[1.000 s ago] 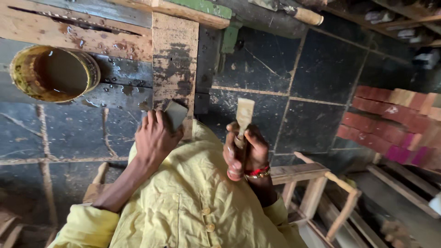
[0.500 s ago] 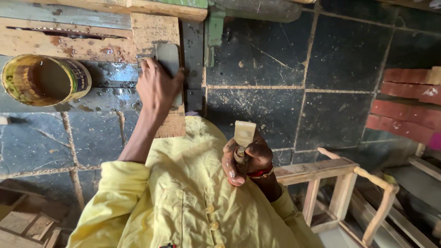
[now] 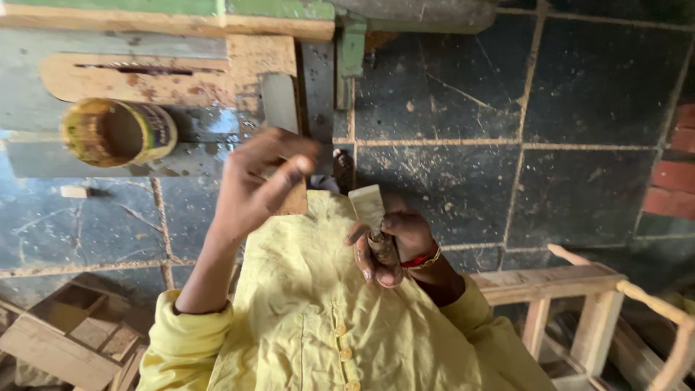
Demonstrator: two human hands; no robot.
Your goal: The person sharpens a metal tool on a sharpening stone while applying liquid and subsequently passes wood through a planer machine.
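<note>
Below head camera, on dark tiled floor [image 3: 449,166]: right hand [image 3: 391,242] closed around brush handle, pale flat wide-bristled brush [image 3: 367,205] pointing up, kept off yellow shirt [image 3: 326,318]. Left hand [image 3: 257,185] open, fingers spread, holding nothing, hovering over worn wooden board [image 3: 264,80] beside open glue-stained round tin [image 3: 116,132].

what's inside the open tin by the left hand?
The tin lies tipped toward the camera; its inner wall looks coated in yellow-brown residue. The bottom is in shadow, so how much is left cannot be told. The left hand hovers beside it, not touching.
</note>
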